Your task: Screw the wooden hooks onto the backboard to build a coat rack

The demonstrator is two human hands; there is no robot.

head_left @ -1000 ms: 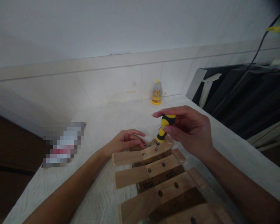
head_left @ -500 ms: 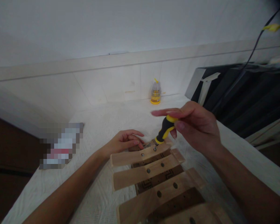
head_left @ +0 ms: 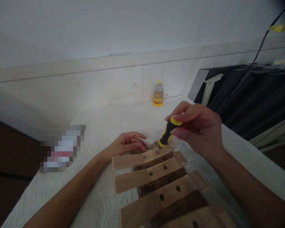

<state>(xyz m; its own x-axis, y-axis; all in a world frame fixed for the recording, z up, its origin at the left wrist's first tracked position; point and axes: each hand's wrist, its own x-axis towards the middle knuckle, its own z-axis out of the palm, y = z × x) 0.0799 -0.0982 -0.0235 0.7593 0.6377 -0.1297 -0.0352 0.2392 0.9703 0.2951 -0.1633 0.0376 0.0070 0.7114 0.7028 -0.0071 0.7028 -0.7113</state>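
Observation:
Between thumb and fingers, my right hand (head_left: 199, 128) grips the yellow-and-black handle of a short screwdriver (head_left: 167, 133). The screwdriver tilts, its tip down at a screw (head_left: 157, 151) in the farthest curved wooden slat (head_left: 130, 161). My left hand (head_left: 128, 144) rests behind that slat's left part, fingers loosely bent and apart, near the patterned wooden base. Whether its fingertips press on the wood is hard to see. More slats (head_left: 133, 183) with paired screws cross the dark-patterned base (head_left: 149, 186) toward me.
A small clear container with a yellow base (head_left: 158, 95) stands by the wall. A blurred-out flat item (head_left: 66, 145) lies on the left of the white-covered table (head_left: 102, 123). Dark panels (head_left: 235, 95) and a hanging black cable (head_left: 260, 47) are at the right.
My right hand's fingers have shifted their hold on the screwdriver: the outstretched index finger is now bent round the handle's top. The left hand and slats stay put.

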